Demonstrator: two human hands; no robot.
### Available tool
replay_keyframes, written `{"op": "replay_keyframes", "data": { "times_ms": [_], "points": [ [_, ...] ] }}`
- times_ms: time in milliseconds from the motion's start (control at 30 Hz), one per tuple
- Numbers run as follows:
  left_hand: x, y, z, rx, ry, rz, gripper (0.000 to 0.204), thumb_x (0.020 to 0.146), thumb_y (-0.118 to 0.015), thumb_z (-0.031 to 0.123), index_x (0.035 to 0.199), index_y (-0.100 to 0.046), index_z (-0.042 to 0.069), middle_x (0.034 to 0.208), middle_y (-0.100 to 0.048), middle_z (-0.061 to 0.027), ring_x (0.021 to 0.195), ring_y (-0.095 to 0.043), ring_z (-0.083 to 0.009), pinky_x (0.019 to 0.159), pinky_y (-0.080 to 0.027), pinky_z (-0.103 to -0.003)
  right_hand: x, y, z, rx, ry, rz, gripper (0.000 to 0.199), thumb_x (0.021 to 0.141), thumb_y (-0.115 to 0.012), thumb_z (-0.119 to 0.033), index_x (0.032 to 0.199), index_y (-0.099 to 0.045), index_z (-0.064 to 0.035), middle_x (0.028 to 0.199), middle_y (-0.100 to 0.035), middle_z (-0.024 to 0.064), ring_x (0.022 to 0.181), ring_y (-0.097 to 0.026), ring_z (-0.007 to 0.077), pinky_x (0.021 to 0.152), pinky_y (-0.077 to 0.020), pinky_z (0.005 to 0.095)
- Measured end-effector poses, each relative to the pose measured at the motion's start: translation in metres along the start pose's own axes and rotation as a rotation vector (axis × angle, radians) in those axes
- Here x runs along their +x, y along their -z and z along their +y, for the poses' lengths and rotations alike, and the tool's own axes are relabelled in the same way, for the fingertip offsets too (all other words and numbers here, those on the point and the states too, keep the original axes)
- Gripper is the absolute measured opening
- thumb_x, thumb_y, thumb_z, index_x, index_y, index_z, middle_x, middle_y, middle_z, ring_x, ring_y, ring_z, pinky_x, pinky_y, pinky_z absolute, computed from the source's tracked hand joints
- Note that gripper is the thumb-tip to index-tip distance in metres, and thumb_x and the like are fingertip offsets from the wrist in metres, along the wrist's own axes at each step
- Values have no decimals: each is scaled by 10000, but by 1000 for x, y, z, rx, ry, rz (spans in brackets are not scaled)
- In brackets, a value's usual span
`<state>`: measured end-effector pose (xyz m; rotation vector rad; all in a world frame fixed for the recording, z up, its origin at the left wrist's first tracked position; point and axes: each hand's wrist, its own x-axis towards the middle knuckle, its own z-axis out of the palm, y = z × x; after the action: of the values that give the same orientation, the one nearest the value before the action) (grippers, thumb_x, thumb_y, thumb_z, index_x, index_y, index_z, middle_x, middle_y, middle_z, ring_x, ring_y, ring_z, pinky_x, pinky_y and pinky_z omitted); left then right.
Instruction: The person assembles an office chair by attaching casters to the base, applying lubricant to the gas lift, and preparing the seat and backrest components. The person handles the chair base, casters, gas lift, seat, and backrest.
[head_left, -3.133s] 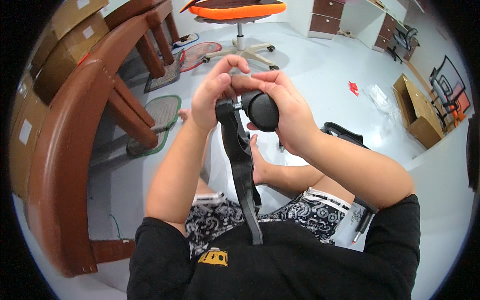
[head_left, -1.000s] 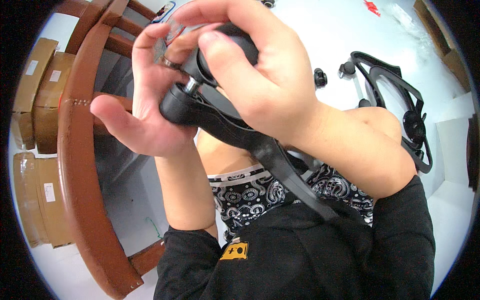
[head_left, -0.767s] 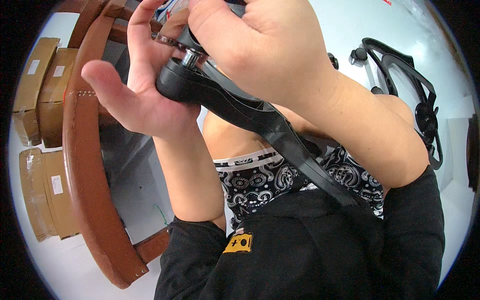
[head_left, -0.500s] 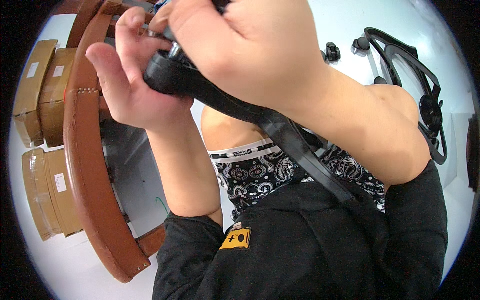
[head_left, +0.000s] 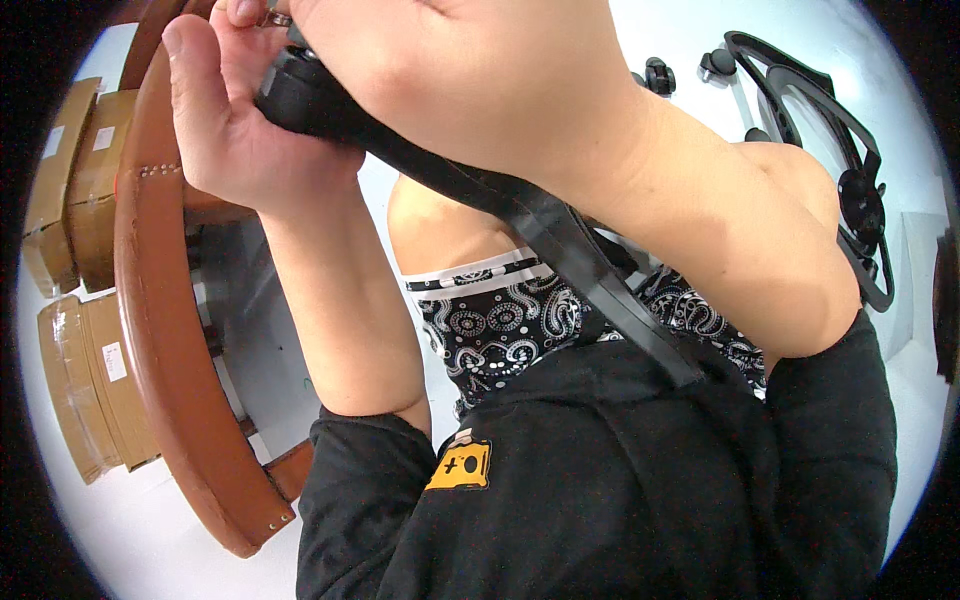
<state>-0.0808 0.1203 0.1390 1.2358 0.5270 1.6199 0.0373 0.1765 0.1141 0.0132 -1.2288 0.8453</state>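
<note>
A black chair base leg (head_left: 560, 240) slants from the upper left down to my lap, its lower end against my black top. My left hand (head_left: 265, 160) cups its rounded upper end in the palm, with the thumb sticking up beside it. Over that end bends my right hand (head_left: 450, 85), its fingers mostly hidden or cut off by the top edge. Only a sliver of a dark part, apparently a caster (head_left: 296, 38), shows between the hands at the leg's end. A small metal piece glints near the left fingertips.
On the white floor to the right lie loose casters (head_left: 658, 76) and black looped chair armrests (head_left: 862, 215). A reddish-brown padded frame (head_left: 155, 290) stands close on my left, with taped cardboard boxes (head_left: 85, 385) beyond it.
Both hands and the leg's upper end have shifted up and to the left. The metal stem visible earlier above the leg's end no longer shows.
</note>
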Motion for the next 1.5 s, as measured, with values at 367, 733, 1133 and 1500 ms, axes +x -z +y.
{"op": "replay_keyframes", "data": {
  "times_ms": [367,733,1133,1500],
  "points": [
    [-29,6,-30,684,-255,328,695,853,-511,502,1281,-342,-18,1171,-507,-169,1047,-554,-266,934,-410,-381,-40,115,57,-199,-473,-311,420,923,-453,-349,1255,-457,-92,1246,-508,88,1081,-533,199,865,-453,371],
    [-50,45,-77,464,-141,522,216,872,-598,128,1022,-458,60,742,-506,-31,591,-518,-143,614,-481,-304,-150,230,172,-1417,-546,-1280,567,777,-532,-36,1295,-434,-244,1343,-371,137,1187,-443,349,920,-431,454],
    [28,139,-27,359,267,740,336,876,-537,450,947,-518,122,634,-503,-3,558,-518,-168,573,-480,-351,-126,198,166,-1084,-977,-712,520,662,-733,-248,1092,-504,-67,1117,-484,162,1052,-513,315,845,-452,396],
    [23,70,-45,980,23,744,545,912,-463,417,1259,-380,5,1171,-503,-178,1054,-515,-234,897,-402,-350,-58,72,-12,179,-604,-658,754,731,-757,-336,1243,-341,28,1073,-522,142,995,-505,182,909,-380,305]
  ]
}}
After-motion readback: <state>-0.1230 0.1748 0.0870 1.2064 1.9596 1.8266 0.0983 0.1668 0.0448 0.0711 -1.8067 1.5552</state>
